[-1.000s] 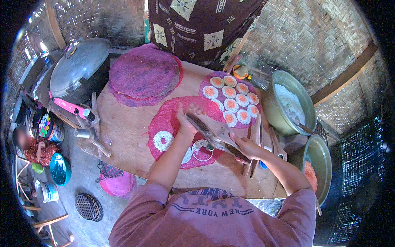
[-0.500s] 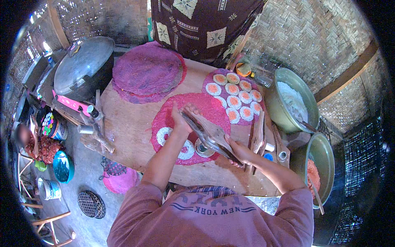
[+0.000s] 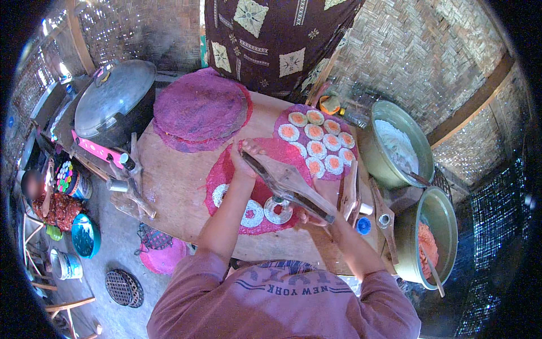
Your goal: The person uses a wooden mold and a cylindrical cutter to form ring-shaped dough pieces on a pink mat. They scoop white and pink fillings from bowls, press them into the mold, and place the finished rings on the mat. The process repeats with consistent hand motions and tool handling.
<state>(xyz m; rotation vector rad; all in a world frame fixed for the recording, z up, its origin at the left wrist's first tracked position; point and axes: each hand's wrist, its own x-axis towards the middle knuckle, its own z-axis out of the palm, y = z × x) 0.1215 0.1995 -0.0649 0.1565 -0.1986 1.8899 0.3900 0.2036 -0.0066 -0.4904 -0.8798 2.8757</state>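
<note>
My hands grip a long wooden hand press (image 3: 282, 179), wide in the middle and narrow at its ends. My left hand (image 3: 245, 159) is wrapped round its upper-left end. My right hand (image 3: 309, 216), partly hidden behind the wood, holds the lower-right end. A metal part under the press stands over a white ring (image 3: 278, 211) of what looks like dough strands. Two more white rings, a middle one (image 3: 252, 214) and one partly behind my left forearm (image 3: 221, 195), lie on a round red cloth (image 3: 264, 155).
At the upper right, several white rings with orange centres sit on a purple cloth (image 3: 280, 148). Stacked purple cloths (image 3: 197, 110) lie upper left. Beside the table stand a tub of white dough (image 3: 396, 146) and a tub of orange mix (image 3: 427, 243). Other wooden press parts (image 3: 351, 189) lie at right.
The press has tilted and its lower-right end has swung slightly right. A third white ring now shows beneath it. The whole view has shifted a little.
</note>
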